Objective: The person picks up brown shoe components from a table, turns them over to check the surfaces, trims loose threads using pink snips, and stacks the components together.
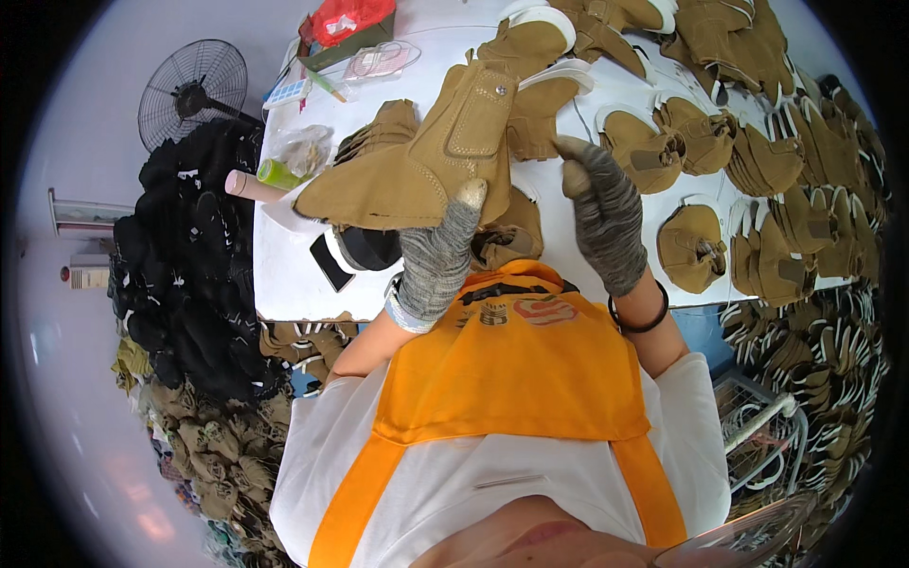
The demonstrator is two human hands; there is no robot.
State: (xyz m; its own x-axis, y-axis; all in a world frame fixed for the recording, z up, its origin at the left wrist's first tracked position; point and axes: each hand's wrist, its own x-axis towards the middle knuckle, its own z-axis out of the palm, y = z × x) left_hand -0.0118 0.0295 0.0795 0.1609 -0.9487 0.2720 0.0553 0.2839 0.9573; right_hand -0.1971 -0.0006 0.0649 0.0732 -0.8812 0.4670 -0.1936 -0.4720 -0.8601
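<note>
My left hand, in a grey knit glove with bare fingertips, is closed on a brown suede boot upper. The thumb presses on its near side, and the other fingers are hidden behind it. The upper is tilted, toe to the left, showing a stitched side patch with a metal snap. To the right, my right hand, gloved alike, is raised with its fingers stretched and nothing visible between them. Its fingertips come close to another brown upper with a white edge. Below the held piece, a brown upper lies against my orange apron.
Rows of brown uppers cover the right of the white table. On the left are a phone, a pink roll, a green roll and a box. Black piles and a fan stand beyond.
</note>
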